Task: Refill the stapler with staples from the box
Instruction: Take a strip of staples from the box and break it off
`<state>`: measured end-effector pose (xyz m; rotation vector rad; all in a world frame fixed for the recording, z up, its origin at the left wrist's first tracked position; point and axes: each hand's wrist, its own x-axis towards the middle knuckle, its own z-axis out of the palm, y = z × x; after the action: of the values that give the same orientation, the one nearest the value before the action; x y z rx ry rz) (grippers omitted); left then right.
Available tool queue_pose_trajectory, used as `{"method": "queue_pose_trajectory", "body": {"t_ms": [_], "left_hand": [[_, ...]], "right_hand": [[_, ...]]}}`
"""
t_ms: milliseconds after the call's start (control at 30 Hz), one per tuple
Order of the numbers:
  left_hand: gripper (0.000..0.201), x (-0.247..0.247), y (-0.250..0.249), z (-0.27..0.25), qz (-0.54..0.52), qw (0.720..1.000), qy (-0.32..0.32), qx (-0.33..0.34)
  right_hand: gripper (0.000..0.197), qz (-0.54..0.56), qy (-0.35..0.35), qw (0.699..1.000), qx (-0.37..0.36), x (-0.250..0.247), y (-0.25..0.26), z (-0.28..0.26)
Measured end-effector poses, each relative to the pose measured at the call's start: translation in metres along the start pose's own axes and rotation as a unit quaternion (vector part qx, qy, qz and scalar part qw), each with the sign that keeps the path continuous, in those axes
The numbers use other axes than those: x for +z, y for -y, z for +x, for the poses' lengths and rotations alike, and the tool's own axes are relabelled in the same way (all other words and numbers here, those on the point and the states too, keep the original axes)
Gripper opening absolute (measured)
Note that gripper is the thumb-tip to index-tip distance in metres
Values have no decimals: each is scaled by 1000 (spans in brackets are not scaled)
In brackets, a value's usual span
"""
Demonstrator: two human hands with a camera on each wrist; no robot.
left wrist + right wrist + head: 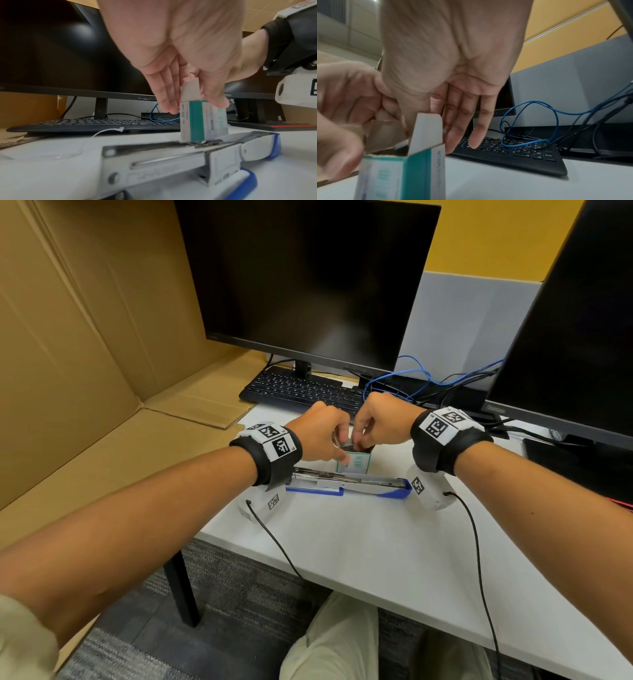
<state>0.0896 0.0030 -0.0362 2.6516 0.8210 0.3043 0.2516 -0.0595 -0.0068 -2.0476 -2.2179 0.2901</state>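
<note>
A white and blue stapler (349, 486) (171, 162) lies swung open flat on the white table (342, 542), its metal staple channel facing up. Just behind it stands a small teal and white staple box (354, 463) (200, 121) (412, 173) with its top flaps open. My left hand (342, 453) (195, 106) pinches the box near its top, fingers behind and thumb in front. My right hand (359, 441) (428, 135) reaches into the open mouth from above. Its thumb and forefinger pinch a grey strip of staples (400, 146) that is mostly hidden inside.
A black keyboard (301, 392) and a dark monitor (308, 278) stand close behind the box. A second monitor (575, 320) is at the right, with blue and black cables (411, 378) between them. Cardboard sheets (85, 337) wall off the left. The table's front edge is near my knees.
</note>
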Motion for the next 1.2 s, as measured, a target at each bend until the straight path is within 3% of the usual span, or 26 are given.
{"method": "queue_pose_trajectory", "body": {"t_ms": [100, 167, 300, 500, 600, 700, 800, 900, 1000, 1100, 1200], "left_hand": [[43, -1, 3, -1, -48, 999, -24, 10], [37, -2, 4, -1, -64, 997, -44, 19], [24, -4, 3, -1, -42, 997, -65, 24], [29, -4, 2, 1, -12, 995, -95, 13], [24, -4, 2, 2, -6, 994, -109, 6], [25, -6, 1, 1, 6, 995, -96, 4], [35, -2, 2, 1, -33, 995, -89, 11], [65, 0, 7, 1, -99, 989, -110, 7], [79, -2, 9, -2, -131, 986, -100, 3], [85, 1, 8, -3, -175, 983, -63, 11], [88, 6, 5, -4, -168, 984, -45, 30]], "right_hand": [[4, 78, -26, 997, 9, -3, -10, -3], [4, 116, -42, 992, 11, -2, -15, -5], [13, 187, -75, 979, 14, 2, -18, -8], [19, 260, -113, 959, 16, 4, -12, -15], [20, 262, -122, 957, 9, 6, -13, -16], [25, 188, -117, 975, -2, 6, -13, -15], [22, 119, -137, 983, -2, 8, -11, -16], [21, 114, -183, 976, 19, 8, -13, -19], [19, 205, -207, 955, 53, 8, -13, -24], [19, 338, -186, 920, 73, 12, -8, -29], [18, 373, -163, 911, 65, 19, -5, -30]]}}
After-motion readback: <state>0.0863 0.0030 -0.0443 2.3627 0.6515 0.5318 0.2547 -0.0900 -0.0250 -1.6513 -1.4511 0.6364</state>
